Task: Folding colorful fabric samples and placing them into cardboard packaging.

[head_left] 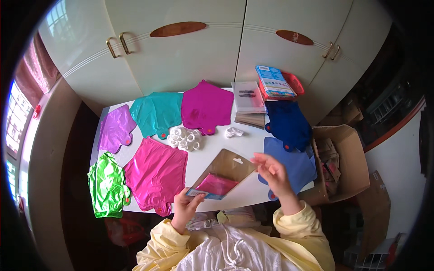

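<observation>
This looks like a room in a home that doubles as a small packing place. Homely signs are the pale wardrobe point(190, 58) with its brass handles point(123, 43) across 12 o'clock, the pink curtain point(38, 72) at 10 o'clock and the window point(13, 117) at 9 o'clock. Packing shows in the foil pieces point(156, 174) spread over the central table point(208, 156), printed packets point(275, 81) near 1 o'clock and an open carton point(348, 158) near 3 o'clock.

I see pink foil point(216, 184) in a clear pouch point(231, 165), a shiny green sheet point(106, 185), a teal sheet point(156, 112), a navy sheet point(290, 124), a white desk point(205, 158) and pale yellow sleeves point(296, 223).
</observation>
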Demonstrator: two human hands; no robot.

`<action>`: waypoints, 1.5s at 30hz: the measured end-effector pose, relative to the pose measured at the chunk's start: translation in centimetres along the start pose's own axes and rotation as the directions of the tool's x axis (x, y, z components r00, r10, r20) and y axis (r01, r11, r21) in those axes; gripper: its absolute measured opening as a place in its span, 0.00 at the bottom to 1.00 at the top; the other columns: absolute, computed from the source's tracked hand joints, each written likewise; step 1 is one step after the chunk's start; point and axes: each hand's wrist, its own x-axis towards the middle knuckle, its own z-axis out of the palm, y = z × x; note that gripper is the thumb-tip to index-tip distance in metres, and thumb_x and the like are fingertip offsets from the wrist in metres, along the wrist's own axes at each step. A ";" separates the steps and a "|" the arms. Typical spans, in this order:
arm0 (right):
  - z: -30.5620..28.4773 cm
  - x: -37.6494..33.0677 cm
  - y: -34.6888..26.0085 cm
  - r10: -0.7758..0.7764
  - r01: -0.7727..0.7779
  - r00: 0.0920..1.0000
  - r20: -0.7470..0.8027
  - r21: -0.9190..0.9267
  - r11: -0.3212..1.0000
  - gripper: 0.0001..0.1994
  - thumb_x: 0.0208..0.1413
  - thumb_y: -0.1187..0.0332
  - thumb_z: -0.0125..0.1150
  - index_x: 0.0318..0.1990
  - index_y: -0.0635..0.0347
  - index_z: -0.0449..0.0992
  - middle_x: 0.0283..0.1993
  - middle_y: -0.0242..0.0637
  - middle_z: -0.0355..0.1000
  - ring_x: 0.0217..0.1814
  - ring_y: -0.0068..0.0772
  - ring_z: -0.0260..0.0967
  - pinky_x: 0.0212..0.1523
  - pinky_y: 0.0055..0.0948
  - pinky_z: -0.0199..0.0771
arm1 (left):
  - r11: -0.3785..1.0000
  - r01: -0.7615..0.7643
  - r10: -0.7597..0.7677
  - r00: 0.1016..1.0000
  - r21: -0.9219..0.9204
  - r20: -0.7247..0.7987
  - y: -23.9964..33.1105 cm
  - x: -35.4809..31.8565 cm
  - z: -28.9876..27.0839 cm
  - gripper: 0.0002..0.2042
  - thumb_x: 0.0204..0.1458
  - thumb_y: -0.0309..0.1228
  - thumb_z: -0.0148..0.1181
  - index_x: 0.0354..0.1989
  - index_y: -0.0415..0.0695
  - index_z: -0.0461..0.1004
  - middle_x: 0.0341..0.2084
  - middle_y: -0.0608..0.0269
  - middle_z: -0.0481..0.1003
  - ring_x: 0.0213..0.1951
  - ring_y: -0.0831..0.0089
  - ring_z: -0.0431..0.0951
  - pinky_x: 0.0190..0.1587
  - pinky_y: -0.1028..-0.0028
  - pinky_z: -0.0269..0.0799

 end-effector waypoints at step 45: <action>0.7 3.1 -1.8 0.290 -0.304 0.915 0.280 0.007 0.953 0.09 0.55 0.72 0.62 0.42 0.64 0.75 0.36 0.28 0.73 0.38 0.14 0.69 0.40 0.16 0.69 | 0.951 0.086 -0.070 0.996 -0.297 0.063 -0.4 -0.1 -1.0 0.06 0.48 0.22 0.63 0.33 0.38 0.73 0.26 0.61 0.78 0.26 0.78 0.76 0.28 0.79 0.72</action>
